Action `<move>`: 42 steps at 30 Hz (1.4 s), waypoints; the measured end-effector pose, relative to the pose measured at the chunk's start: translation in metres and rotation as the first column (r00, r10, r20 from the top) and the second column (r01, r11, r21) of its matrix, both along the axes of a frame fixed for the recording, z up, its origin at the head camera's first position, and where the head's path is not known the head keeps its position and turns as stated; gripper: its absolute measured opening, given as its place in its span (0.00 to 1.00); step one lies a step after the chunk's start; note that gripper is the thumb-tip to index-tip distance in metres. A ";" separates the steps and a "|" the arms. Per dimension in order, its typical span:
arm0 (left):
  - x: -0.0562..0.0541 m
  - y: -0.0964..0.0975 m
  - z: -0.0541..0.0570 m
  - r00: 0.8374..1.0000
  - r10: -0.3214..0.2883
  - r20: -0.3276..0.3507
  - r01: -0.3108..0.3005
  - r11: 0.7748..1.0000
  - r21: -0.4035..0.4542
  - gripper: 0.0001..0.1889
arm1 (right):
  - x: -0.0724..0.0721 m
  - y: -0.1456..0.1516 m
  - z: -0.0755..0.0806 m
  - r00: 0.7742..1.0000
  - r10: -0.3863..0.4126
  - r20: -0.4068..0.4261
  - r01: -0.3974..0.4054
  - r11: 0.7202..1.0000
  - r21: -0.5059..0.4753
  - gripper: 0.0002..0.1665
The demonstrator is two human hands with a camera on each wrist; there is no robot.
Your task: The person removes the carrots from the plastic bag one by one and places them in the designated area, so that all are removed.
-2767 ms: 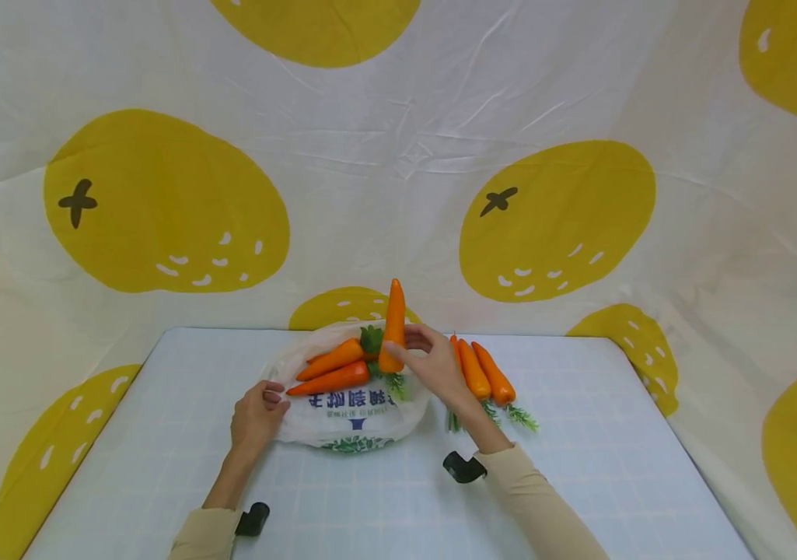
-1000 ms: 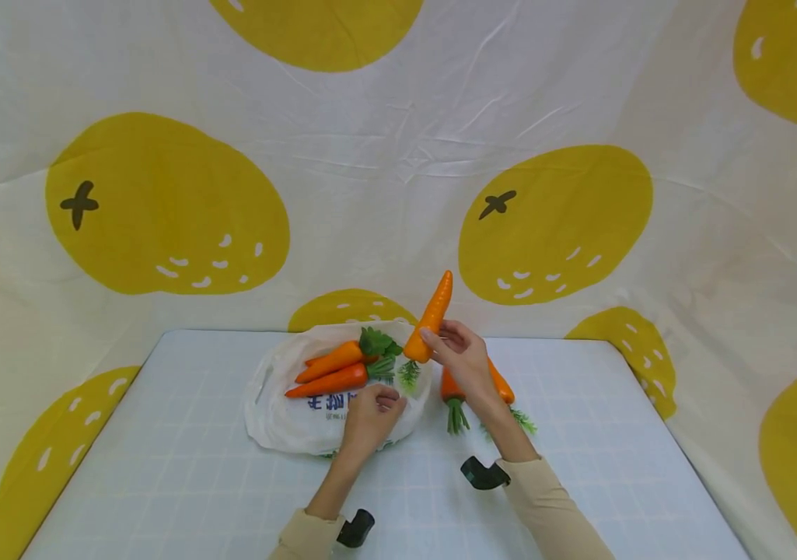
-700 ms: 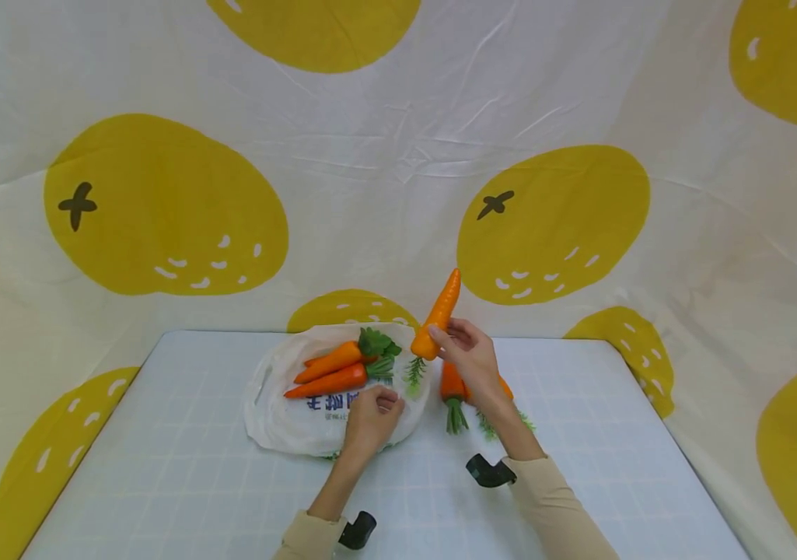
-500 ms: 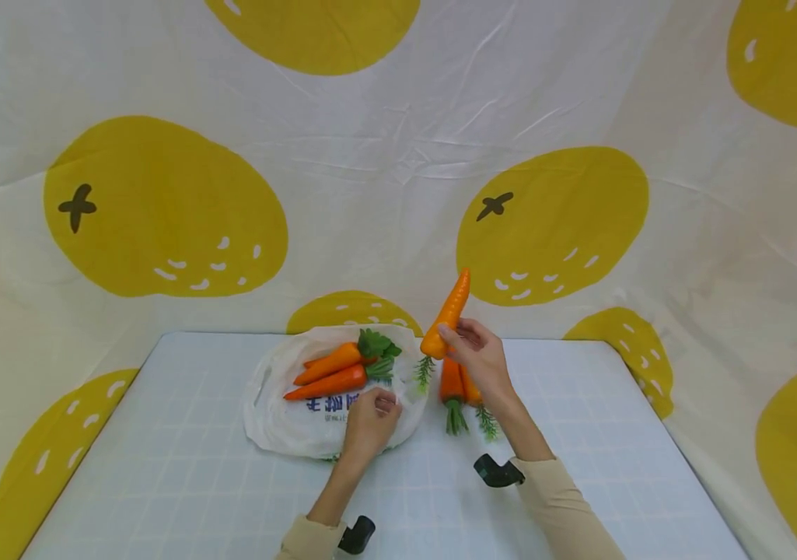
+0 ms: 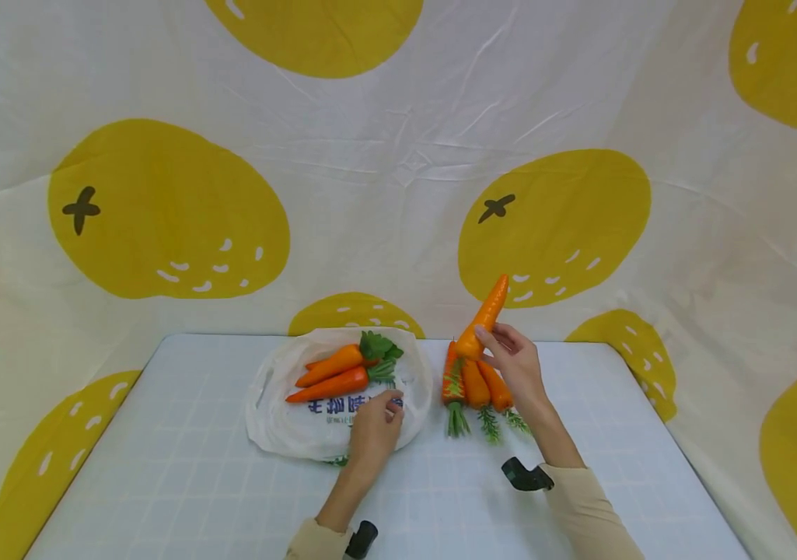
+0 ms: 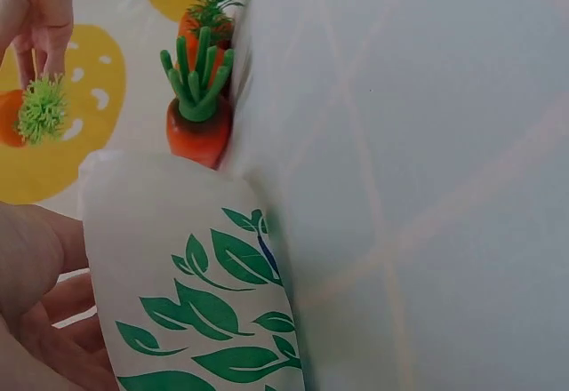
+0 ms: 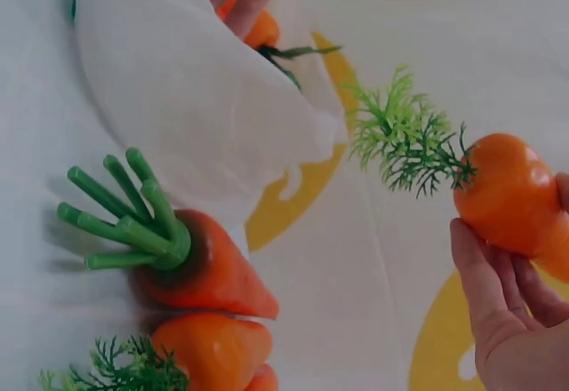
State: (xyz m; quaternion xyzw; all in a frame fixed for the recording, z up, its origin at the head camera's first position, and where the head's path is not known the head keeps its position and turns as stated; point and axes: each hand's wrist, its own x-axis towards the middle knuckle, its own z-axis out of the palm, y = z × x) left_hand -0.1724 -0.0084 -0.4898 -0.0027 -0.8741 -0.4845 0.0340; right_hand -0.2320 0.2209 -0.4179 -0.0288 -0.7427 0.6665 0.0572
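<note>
My right hand pinches an orange carrot near its thick end, tip up and tilted right. Its feathery green top hangs from the thick end in the right wrist view. Below it lies a row of carrots on the table, including a red-orange carrot with thick green stems and an orange carrot. My left hand hovers at the near right side of a white plastic bag, its fingers loosely bent beside the bag's wall. In the bag lie an orange carrot and a redder carrot.
A pale checked cloth covers the table. Behind it hangs a white curtain with large yellow fruit prints, close to the table's back edge. A black wrist camera sits on the right sleeve.
The held carrot has moved right, from above the bag to above the row of carrots. Earlier my left hand left the bag's left rim for its right side.
</note>
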 end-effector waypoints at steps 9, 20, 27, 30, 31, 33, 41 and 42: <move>-0.006 0.003 -0.005 0.989 -0.148 -0.018 0.148 0.989 -0.029 0.15 | 0.003 0.023 -0.009 0.998 -0.055 0.017 0.054 0.998 0.039 0.35; -0.015 0.010 -0.010 0.983 -0.172 0.062 0.171 0.985 0.015 0.18 | -0.004 0.053 -0.018 0.991 -0.120 0.052 0.115 0.989 0.093 0.40; -0.024 0.008 -0.012 0.976 -0.211 0.042 0.211 0.977 0.007 0.15 | -0.009 0.070 -0.020 0.988 -0.137 0.076 0.126 0.983 0.132 0.42; -0.026 0.007 -0.013 0.968 -0.245 0.043 0.243 0.969 0.054 0.20 | -0.012 0.078 -0.021 0.985 -0.150 0.091 0.133 0.977 0.166 0.44; -0.027 0.006 -0.013 0.965 -0.258 0.053 0.253 0.964 0.084 0.21 | -0.013 0.080 -0.021 0.983 -0.155 0.096 0.136 0.975 0.177 0.44; -0.027 0.005 -0.012 0.958 -0.278 0.068 0.267 0.954 0.135 0.22 | -0.014 0.085 -0.022 0.981 -0.161 0.108 0.138 0.971 0.193 0.45; -0.028 0.006 -0.010 0.924 -0.343 0.171 0.304 0.927 0.218 0.36 | -0.016 0.098 -0.030 0.971 -0.175 0.160 0.138 0.966 0.221 0.49; -0.028 0.005 -0.010 0.923 -0.345 0.169 0.308 0.927 0.214 0.35 | -0.016 0.099 -0.031 0.971 -0.176 0.163 0.138 0.966 0.219 0.49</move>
